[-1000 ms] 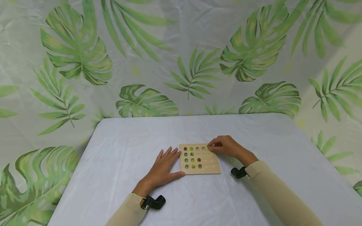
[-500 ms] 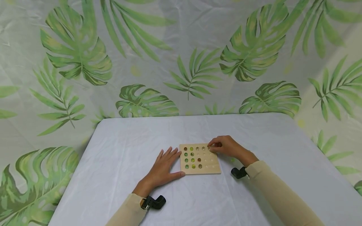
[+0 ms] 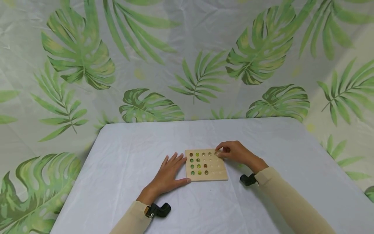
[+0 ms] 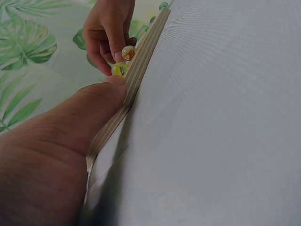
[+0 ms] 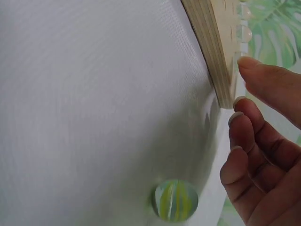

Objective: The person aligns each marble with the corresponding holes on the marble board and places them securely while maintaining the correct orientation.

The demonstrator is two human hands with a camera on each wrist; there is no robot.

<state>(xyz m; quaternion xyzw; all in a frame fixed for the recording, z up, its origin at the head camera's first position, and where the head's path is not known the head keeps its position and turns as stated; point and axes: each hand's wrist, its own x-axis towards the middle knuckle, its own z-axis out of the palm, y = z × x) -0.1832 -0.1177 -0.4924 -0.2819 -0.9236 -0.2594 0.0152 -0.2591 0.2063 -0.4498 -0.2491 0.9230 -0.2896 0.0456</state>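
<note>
A pale wooden board [image 3: 217, 167] with rows of round hollows lies on the table, several glass marbles seated in it. My left hand [image 3: 165, 177] spreads flat along the board's left side, its fingertips at the edge. In the left wrist view its thumb [image 4: 89, 110] presses the front corner beside a yellow marble [image 4: 120, 70]. At the far right corner my right hand [image 3: 236, 152] holds thumb and index finger around a clear marble [image 3: 216, 154] in the last hollow of the back row. Its other fingers [image 5: 242, 129] curl below; the index finger is hidden in the right wrist view.
A loose marble with yellow-green stripes [image 5: 176, 201] lies on the white tablecloth [image 3: 140, 139], just right of the board. Behind the table hangs a leaf-patterned cloth [image 3: 155, 68].
My right hand has shifted very slightly to the right, and more of the corner marble shows between its fingertips. The left hand and the board have stayed put.
</note>
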